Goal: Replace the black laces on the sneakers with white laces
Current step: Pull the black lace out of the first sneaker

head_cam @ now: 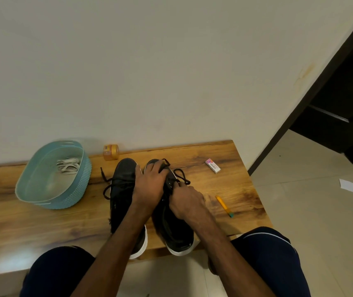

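Your left hand (151,179) curls over the toe of the right-side black white-soled sneaker (175,230) on the wooden table (224,189), toe pointing away. Your right hand (185,201), nearer the eyelets, pinches its black lace (182,175). White laces (68,165) lie left, in the teal plastic basket (75,196).

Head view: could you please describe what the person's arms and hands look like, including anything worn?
Both forearms are bare as far as the frame shows, with no sleeves in sight. The left hand and right hand carry no gloves, and no watch, ring or band is visible. Dark navy shorts cover the legs.
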A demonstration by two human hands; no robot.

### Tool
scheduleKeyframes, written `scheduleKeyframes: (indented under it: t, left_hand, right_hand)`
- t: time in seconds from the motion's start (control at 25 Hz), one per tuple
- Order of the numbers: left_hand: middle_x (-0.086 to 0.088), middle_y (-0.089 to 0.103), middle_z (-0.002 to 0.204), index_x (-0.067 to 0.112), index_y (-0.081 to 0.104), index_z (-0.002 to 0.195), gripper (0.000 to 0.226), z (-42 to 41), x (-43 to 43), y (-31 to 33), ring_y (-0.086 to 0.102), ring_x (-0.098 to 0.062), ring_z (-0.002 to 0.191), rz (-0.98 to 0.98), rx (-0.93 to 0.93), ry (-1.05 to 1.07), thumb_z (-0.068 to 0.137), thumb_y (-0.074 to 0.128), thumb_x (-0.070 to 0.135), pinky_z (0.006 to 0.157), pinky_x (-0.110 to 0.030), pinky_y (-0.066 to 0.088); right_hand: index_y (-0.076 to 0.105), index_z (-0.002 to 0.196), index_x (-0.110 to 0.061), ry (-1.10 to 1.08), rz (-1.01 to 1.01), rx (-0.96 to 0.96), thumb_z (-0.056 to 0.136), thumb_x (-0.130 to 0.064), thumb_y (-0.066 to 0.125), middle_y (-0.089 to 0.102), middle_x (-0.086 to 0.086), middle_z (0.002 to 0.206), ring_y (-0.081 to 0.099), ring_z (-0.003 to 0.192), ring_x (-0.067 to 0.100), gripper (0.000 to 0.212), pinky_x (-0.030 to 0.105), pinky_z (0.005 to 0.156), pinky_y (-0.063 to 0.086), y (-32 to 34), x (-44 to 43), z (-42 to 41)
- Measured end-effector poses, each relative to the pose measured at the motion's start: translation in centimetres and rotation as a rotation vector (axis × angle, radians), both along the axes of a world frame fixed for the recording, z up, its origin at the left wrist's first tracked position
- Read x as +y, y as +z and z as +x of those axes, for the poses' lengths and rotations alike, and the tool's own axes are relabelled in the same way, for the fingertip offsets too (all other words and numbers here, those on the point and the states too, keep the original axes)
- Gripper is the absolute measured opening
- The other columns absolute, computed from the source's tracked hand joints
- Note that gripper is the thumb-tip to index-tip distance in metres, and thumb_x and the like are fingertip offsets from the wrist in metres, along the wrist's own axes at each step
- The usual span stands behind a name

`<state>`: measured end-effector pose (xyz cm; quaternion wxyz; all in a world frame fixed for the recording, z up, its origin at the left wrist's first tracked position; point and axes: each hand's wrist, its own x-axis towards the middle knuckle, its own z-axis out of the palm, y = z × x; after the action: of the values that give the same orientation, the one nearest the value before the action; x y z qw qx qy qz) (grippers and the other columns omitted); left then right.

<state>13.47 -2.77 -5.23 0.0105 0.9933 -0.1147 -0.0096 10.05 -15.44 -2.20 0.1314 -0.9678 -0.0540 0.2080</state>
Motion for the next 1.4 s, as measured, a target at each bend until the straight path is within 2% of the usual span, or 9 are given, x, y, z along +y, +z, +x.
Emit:
scheduleKeyframes:
  t: [0.24,0.44,0.56,0.68,0.8,0.88,1.0,1.2,1.4]
  left_hand:
    - [0.000,0.039,0.149,0.023,0.056,0.129,0.036,0.0,-0.9,-0.5,0.036,-0.022,0.138,0.037,-0.028,0.076,0.093,0.056,0.025,0.116,-0.067,0.012]
    - [-0.001,0.051,0.138,0.022,0.069,0.105,0.021,-0.5,-0.1,0.9,0.048,-0.021,0.128,0.018,-0.186,0.163,0.094,0.059,0.037,0.113,-0.069,0.015]
    - [-0.001,0.057,0.129,0.023,0.072,0.091,0.011,0.6,3.6,3.4,0.056,-0.026,0.114,-0.146,-0.405,0.385,0.084,0.066,0.028,0.105,-0.057,0.031]
    - [-0.012,0.061,0.116,0.015,0.070,0.090,0.017,1.3,8.6,5.6,0.060,-0.039,0.097,-0.407,-0.538,0.701,0.083,0.064,0.028,0.084,-0.050,0.046]
    - [-0.014,0.062,0.122,0.012,0.067,0.108,0.023,1.3,7.3,5.0,0.059,-0.038,0.106,-0.367,-0.429,0.433,0.088,0.066,0.022,0.089,-0.048,0.047]
    - [-0.006,0.058,0.131,0.016,0.062,0.123,0.033,0.8,3.7,3.7,0.056,-0.029,0.118,-0.273,-0.181,0.164,0.091,0.063,0.024,0.103,-0.049,0.040]
    - [0.002,0.052,0.133,0.023,0.056,0.126,0.032,0.1,0.1,1.0,0.049,-0.021,0.123,-0.143,0.088,0.078,0.095,0.052,0.028,0.105,-0.048,0.037]
    - [0.000,0.053,0.119,0.021,0.058,0.111,0.020,0.7,-0.1,-0.3,0.052,-0.022,0.112,-0.187,0.055,0.144,0.092,0.056,0.027,0.087,-0.041,0.045]
    - [-0.005,0.056,0.116,0.013,0.059,0.110,0.030,0.6,0.7,1.7,0.055,-0.025,0.107,-0.048,-0.082,0.190,0.099,0.049,0.039,0.091,-0.043,0.046]
  right_hand:
    - [0.059,0.117,-0.013,-0.034,-0.005,-0.018,0.099,-0.027,0.043,0.065,0.008,0.116,0.061,0.105,0.027,0.028,0.040,0.085,0.047,0.0,-0.5,0.5]
    - [0.060,0.112,-0.013,-0.046,-0.009,-0.040,0.098,-0.024,0.046,0.067,0.006,0.108,0.064,0.096,0.026,0.023,0.036,0.077,0.044,0.2,-0.6,0.1]
    - [0.060,0.113,-0.012,-0.059,0.003,-0.024,0.098,-0.022,0.050,0.066,0.006,0.110,0.064,0.097,0.025,0.021,0.035,0.075,0.040,0.3,-1.1,0.2]
    - [0.059,0.116,-0.010,-0.053,0.013,-0.036,0.097,-0.019,0.049,0.065,0.008,0.115,0.064,0.104,0.028,0.023,0.035,0.075,0.039,0.2,-1.1,0.1]
    - [0.052,0.128,-0.007,-0.028,0.019,-0.050,0.098,-0.022,0.046,0.061,0.012,0.126,0.059,0.114,0.031,0.034,0.039,0.082,0.045,0.0,-0.5,0.2]
    - [0.046,0.136,-0.005,-0.014,0.038,-0.044,0.099,-0.024,0.046,0.054,0.013,0.135,0.052,0.121,0.032,0.042,0.043,0.090,0.046,-0.1,-0.1,0.2]
    - [0.045,0.136,-0.005,-0.009,0.045,-0.069,0.099,-0.026,0.046,0.051,0.013,0.136,0.051,0.121,0.033,0.043,0.044,0.091,0.045,-0.3,0.0,0.2]
    - [0.056,0.120,-0.011,-0.061,0.088,-0.100,0.101,-0.028,0.043,0.063,0.010,0.119,0.061,0.107,0.031,0.028,0.040,0.082,0.046,-0.9,-0.5,0.5]
    - [0.059,0.115,-0.012,-0.072,0.059,-0.079,0.097,-0.023,0.047,0.066,0.008,0.113,0.064,0.103,0.029,0.024,0.036,0.074,0.040,-1.0,-0.4,0.5]
